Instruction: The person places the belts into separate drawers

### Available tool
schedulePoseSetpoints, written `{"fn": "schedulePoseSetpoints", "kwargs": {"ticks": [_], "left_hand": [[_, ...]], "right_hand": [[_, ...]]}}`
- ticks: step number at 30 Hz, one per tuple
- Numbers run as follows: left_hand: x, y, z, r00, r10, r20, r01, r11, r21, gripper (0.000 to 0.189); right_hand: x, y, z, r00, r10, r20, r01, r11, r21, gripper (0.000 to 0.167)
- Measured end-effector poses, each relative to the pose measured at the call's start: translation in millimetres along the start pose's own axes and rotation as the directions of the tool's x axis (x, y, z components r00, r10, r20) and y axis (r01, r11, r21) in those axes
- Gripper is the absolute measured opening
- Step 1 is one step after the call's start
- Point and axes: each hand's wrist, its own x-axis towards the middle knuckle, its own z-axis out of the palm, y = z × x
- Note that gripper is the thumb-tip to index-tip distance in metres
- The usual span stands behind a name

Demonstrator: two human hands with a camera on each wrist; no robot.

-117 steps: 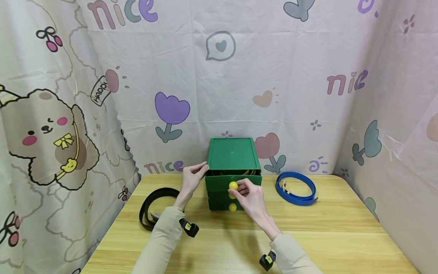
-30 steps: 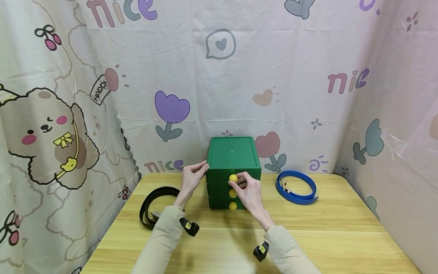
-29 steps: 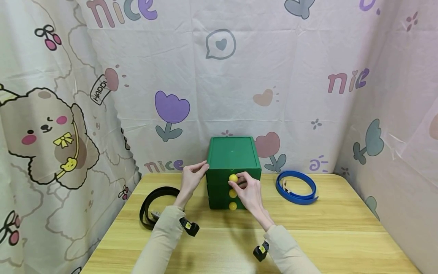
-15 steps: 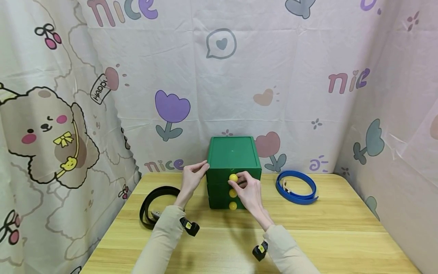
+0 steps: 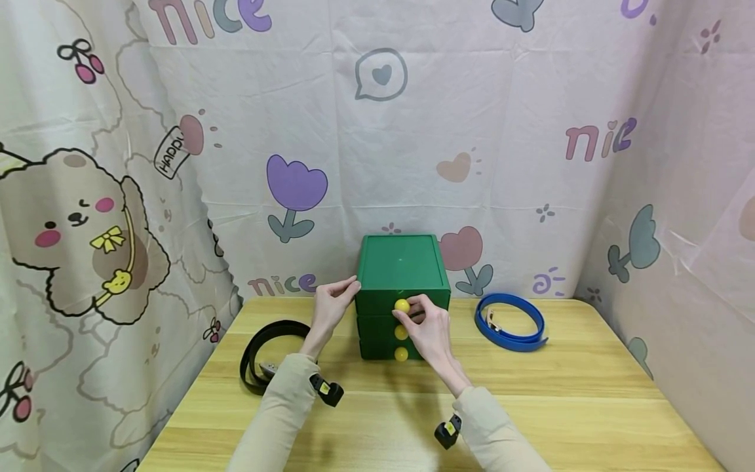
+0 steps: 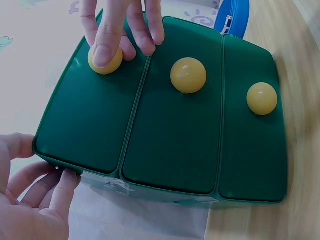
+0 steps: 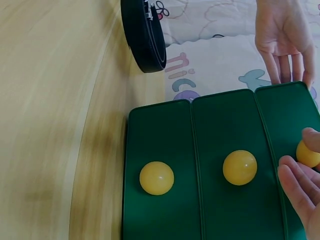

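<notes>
Top drawer (image 5: 374,303), ajar earlier, now flush, closing likely done; right hand (image 5: 432,328) pinches its yellow knob (image 5: 402,305), left hand (image 5: 328,310) grips green cabinet (image 5: 404,262) corner

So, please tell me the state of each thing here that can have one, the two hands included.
Green cabinet: upright.
Top drawer: closed.
Middle drawer: closed.
Bottom drawer: closed.
Black belt: coiled, partly hidden by the left arm.
Blue belt: coiled.
Left hand: touching the cabinet near its top front corner.
Right hand: pinching the top knob.
</notes>
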Motion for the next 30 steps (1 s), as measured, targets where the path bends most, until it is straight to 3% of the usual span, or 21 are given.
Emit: {"fn": "schedulePoseSetpoints", "kwargs": {"ticks": [16,30], "left_hand": [[-0.9,1.4,-0.5,1.000,-0.012,-0.006,0.012,1.000,0.001,0.031],[-0.9,0.3,0.7,1.000,0.000,-0.013,0.000,1.000,0.012,0.032]], "right_hand": [[-2.5,-1,-2,1.000,0.015,0.021,-0.015,1.000,0.005,0.026],[-15.6,3,-2,1.000,-0.011,-0.015,0.011,1.000,0.012,0.032]]}}
